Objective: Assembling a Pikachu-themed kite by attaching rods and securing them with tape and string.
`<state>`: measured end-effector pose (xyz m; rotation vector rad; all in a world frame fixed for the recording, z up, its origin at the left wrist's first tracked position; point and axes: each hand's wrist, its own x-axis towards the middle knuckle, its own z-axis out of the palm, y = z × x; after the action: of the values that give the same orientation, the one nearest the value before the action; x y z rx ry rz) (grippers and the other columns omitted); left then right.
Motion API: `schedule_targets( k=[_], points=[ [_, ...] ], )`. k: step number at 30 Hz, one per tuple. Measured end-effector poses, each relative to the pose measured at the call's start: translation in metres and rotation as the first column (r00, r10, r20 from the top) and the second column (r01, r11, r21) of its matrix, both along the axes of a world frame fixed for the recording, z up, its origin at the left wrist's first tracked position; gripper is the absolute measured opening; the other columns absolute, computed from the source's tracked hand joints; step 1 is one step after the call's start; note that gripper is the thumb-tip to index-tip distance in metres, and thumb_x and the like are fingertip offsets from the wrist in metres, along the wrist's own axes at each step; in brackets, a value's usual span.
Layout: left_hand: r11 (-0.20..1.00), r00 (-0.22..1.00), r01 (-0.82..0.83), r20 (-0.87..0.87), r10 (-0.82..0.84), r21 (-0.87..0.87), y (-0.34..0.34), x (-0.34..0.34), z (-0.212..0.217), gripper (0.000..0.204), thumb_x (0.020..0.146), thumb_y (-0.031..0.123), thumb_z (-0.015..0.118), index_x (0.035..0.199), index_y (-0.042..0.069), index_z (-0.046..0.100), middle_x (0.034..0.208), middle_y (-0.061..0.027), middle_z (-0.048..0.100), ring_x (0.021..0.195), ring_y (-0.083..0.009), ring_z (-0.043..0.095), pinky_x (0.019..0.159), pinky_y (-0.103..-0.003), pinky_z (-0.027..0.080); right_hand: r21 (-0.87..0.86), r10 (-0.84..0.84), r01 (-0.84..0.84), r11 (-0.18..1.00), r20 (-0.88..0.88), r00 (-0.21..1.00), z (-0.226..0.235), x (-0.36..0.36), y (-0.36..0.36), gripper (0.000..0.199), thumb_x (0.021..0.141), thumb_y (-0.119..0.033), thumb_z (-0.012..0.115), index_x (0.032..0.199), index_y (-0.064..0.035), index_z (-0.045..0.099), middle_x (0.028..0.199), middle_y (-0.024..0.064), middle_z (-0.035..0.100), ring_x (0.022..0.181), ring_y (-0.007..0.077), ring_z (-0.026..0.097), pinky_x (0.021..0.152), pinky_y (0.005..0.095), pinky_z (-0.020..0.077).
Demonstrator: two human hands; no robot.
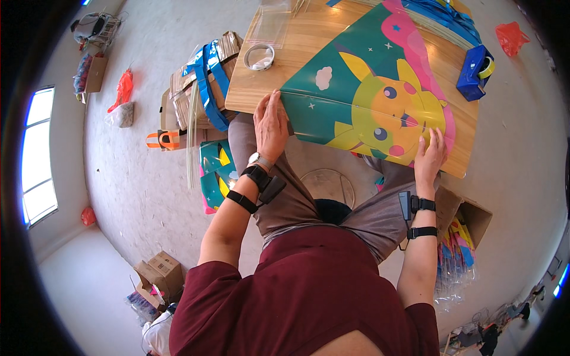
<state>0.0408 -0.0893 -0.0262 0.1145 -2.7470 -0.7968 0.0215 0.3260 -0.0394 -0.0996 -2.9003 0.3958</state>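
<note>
A large teal kite sheet [356, 83] printed with a yellow cartoon creature and a pink border lies across a wooden table [255, 89]. My left hand [271, 121] lies flat on the sheet's near left edge, fingers together and pointing away from me. My right hand [430, 155] presses on its near right corner, fingers spread. Both wrists wear black straps. Neither hand grips anything.
A roll of clear tape [259, 56] and a clear plastic bag [270, 24] sit on the table's left part; a blue tape dispenser [475, 71] is at its right edge. Cardboard bundles [196, 89] and more kites [215, 172] lie left of my legs, an open carton [469, 216] on the right.
</note>
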Motion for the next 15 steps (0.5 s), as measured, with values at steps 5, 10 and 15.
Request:
schedule_targets(
  k=[5,10,15],
  points=[
    [1.000,1.000,-0.005,0.007,0.005,0.003,0.0009,0.0000,0.0011,0.057,0.091,0.000,0.054,0.146,0.006,0.044,0.141,-0.0173,0.052,0.135,-0.0344,0.043,0.114,-0.045,0.033,-0.005,-0.002,0.002,1.000,0.003,1.000,0.0009,-0.0006,-0.0006,0.041,0.100,-0.027,0.058,0.136,-0.0083,0.055,0.146,0.0097,0.048,0.135,0.0315,0.044,0.113,0.0512,0.0297],
    [1.000,1.000,-0.009,0.022,0.009,0.005,0.0019,-0.0005,0.0018,0.056,0.090,0.001,0.054,0.145,0.006,0.043,0.143,-0.0151,0.052,0.136,-0.0335,0.042,0.115,-0.046,0.032,0.016,-0.003,0.003,1.000,-0.015,1.000,0.0013,-0.0002,-0.0012,0.041,0.099,-0.026,0.058,0.135,-0.0081,0.055,0.146,0.0100,0.048,0.135,0.0315,0.044,0.113,0.0508,0.0301],
    [1.000,1.000,-0.003,-0.005,0.003,0.000,0.0012,-0.0005,0.0013,0.054,0.093,0.003,0.056,0.146,0.005,0.045,0.140,-0.0178,0.052,0.134,-0.0345,0.043,0.114,-0.045,0.033,0.002,0.002,-0.002,1.000,-0.007,1.000,0.0011,-0.0006,-0.0009,0.041,0.099,-0.027,0.058,0.136,-0.0078,0.055,0.146,0.0102,0.048,0.135,0.0316,0.044,0.113,0.0508,0.0300]
  ],
)
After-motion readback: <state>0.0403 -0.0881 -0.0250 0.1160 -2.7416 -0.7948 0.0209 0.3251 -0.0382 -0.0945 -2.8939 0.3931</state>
